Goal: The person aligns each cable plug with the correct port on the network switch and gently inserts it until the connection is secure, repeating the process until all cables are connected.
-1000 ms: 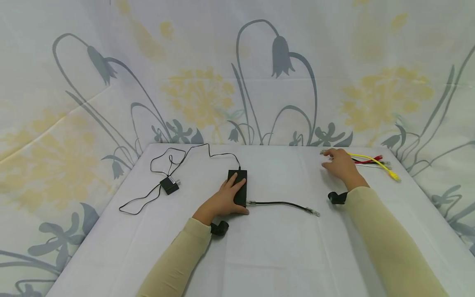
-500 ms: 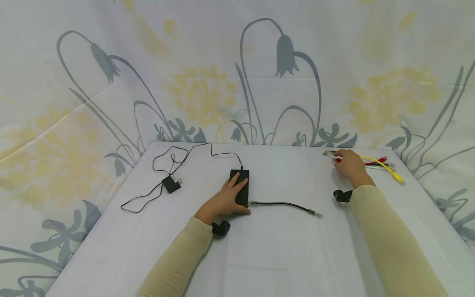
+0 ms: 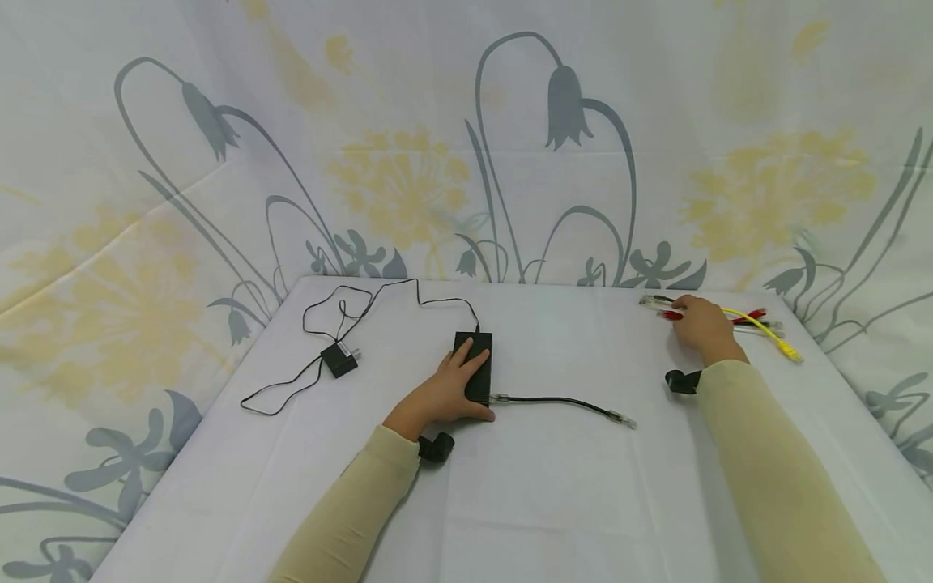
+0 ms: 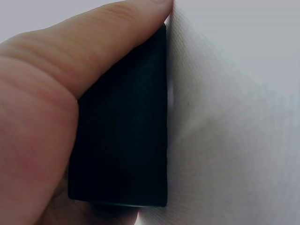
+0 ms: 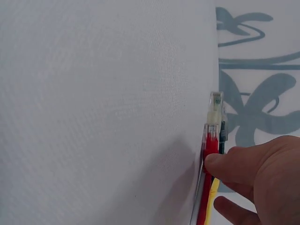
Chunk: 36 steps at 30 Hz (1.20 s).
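My left hand (image 3: pixel 443 391) grips a flat black network box (image 3: pixel 478 376), fingers spread over its top and thumb along the near end. In the left wrist view the thumb lies against the dark face of the box. A short black network cable (image 3: pixel 557 398) runs from the box's right side, its other clear plug loose on the table. At the back right, my right hand (image 3: pixel 705 326) pinches a red network cable (image 5: pixel 209 145) just behind its clear plug. Beside it lie a yellow network cable (image 3: pixel 774 336), a dark one and a white one, partly hidden by the hand.
A black power adapter (image 3: pixel 339 359) with metal prongs lies at the left. Its thin looped cord (image 3: pixel 399 282) runs along the back to the far end of the box. A white cloth covers the table (image 3: pixel 554 486), and a flowered curtain (image 3: pixel 408 105) hangs directly behind.
My right hand has slid right along the cable bundle, uncovering the red plug. The left hand stays on the box. The whole head view has shifted slightly.
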Motion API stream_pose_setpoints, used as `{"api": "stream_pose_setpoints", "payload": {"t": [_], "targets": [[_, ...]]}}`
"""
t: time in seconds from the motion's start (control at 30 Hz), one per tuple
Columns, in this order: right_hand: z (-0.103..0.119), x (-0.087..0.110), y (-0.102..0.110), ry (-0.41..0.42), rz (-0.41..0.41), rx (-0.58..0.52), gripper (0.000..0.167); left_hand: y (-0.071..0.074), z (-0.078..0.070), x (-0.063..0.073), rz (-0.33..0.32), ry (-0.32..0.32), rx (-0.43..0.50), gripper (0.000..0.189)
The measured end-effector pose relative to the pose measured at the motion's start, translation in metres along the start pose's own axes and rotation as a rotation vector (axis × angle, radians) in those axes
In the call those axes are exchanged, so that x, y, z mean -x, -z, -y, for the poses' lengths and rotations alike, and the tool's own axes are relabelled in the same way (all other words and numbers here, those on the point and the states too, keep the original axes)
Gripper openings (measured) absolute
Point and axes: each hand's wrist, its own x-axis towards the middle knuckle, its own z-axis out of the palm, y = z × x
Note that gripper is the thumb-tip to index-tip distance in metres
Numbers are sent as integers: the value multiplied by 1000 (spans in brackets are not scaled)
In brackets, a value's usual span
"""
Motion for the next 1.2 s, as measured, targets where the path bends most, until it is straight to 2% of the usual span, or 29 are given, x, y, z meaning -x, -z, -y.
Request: {"api": "stream_pose_setpoints", "payload": {"t": [0.27,0.73,0.97,1.2], "targets": [[-2,-3,-2,-26,-3,-9,45,-1,-1,1,5,-4,3,104],[-5,-10,-13,-28,-112,-27,35,-1,0,1,2,-8,-5,103],[-3,-12,-14,-59,-114,-7,32,-2,1,1,1,-8,-7,103],[-1,-11,-13,-30,-128,9,27,-1,1,1,2,-2,-8,104]]}}
